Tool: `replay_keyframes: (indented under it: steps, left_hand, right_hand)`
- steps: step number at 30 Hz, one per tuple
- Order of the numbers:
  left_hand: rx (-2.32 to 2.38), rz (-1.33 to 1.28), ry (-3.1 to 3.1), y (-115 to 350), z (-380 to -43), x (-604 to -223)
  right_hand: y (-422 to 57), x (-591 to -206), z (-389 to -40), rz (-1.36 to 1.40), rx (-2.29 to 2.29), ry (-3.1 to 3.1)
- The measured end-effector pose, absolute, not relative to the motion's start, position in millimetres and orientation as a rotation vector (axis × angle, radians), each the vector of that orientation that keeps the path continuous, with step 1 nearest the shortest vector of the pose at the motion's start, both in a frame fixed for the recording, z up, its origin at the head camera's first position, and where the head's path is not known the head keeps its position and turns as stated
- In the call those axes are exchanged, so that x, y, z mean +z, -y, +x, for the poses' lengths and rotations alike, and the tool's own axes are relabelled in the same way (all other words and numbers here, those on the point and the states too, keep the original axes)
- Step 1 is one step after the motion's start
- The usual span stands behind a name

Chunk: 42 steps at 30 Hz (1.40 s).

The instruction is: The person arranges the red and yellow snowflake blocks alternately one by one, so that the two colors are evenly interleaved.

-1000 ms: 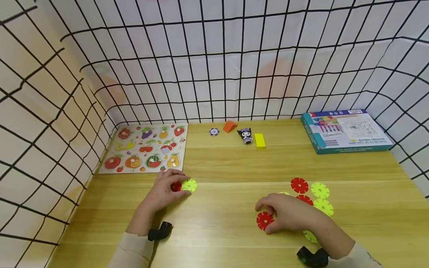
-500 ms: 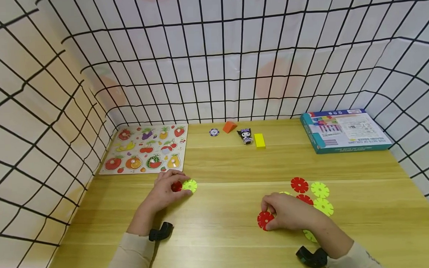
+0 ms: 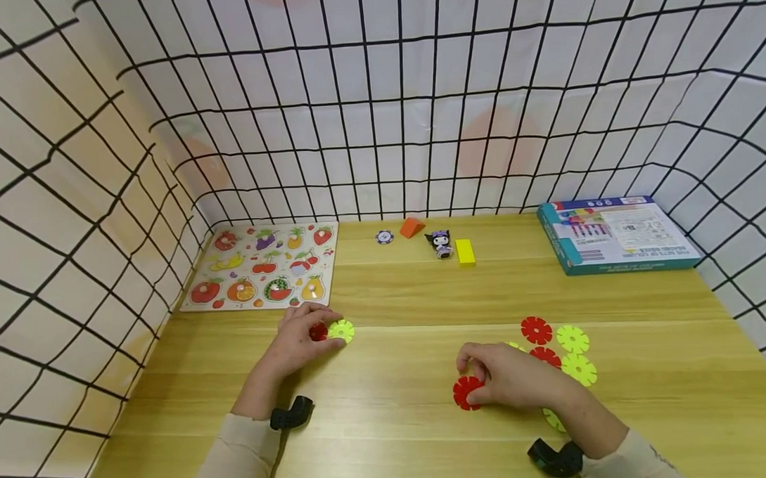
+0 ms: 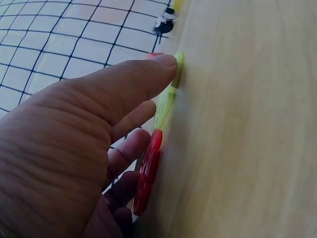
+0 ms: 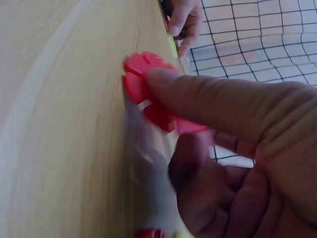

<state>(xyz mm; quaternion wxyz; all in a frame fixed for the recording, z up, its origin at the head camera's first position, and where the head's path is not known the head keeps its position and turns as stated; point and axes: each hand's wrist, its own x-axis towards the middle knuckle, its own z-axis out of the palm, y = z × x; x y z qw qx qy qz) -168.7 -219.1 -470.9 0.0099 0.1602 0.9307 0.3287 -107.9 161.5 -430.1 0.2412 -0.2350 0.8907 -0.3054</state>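
Observation:
My left hand (image 3: 296,342) holds a yellow-green notched disc (image 3: 343,331) at its edges between thumb and index finger, low at the tabletop. A red notched disc (image 3: 319,331) lies right beside it, under the curve of the fingers; in the left wrist view this red disc (image 4: 147,173) sits in line with the yellow-green one (image 4: 166,101). My right hand (image 3: 514,376) pinches another red notched disc (image 3: 462,392), thumb on its face. In the right wrist view that disc (image 5: 136,82) is tilted above the wood, the other fingers curled behind.
Loose red discs (image 3: 536,330) and yellow-green discs (image 3: 573,338) lie around the right hand, some partly hidden by it. Along the back are a fruit puzzle board (image 3: 257,268), poker chip (image 3: 384,237), orange block (image 3: 411,227), small figurine (image 3: 441,244), yellow block (image 3: 465,252) and flat box (image 3: 618,234).
My right hand's fingers have closed on the red disc, which is now tilted and slightly farther left. My left hand and its discs stay nearly in place.

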Motion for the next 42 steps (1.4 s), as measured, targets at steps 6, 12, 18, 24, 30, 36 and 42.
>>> replay_keyframes:
  steps: [6, 12, 18, 24, 30, 36, 42]
  left_hand:
    - [1.031, 0.495, -2.914, 217.3, -168.0, -471.5]
    - [1.069, 0.551, -2.922, 218.1, -167.5, -471.1]
    - [1.062, 0.55, -2.914, 218.7, -168.6, -471.6]
    - [1.055, 0.518, -2.905, 219.0, -168.0, -471.2]
    - [1.056, 0.485, -2.89, 219.1, -167.8, -469.4]
    - [1.049, 0.486, -2.886, 218.3, -168.1, -468.9]
    - [1.051, 0.485, -2.881, 217.7, -167.4, -468.9]
  right_hand:
    - [-143.7, -422.0, -114.9, -0.686, -0.955, -2.444]
    - [-112.9, -410.9, -124.8, -0.673, -1.056, -2.487]
    - [-80.9, -415.2, -141.4, -0.587, -1.201, -2.465]
    - [-49.0, -424.9, -158.6, -0.493, -1.325, -2.407]
    - [-25.8, -434.8, -170.4, -0.378, -1.373, -2.398]
    - [-16.1, -447.3, -176.6, -0.324, -1.33, -2.426]
    - [-8.3, -451.4, -176.1, -0.366, -1.059, -2.712]
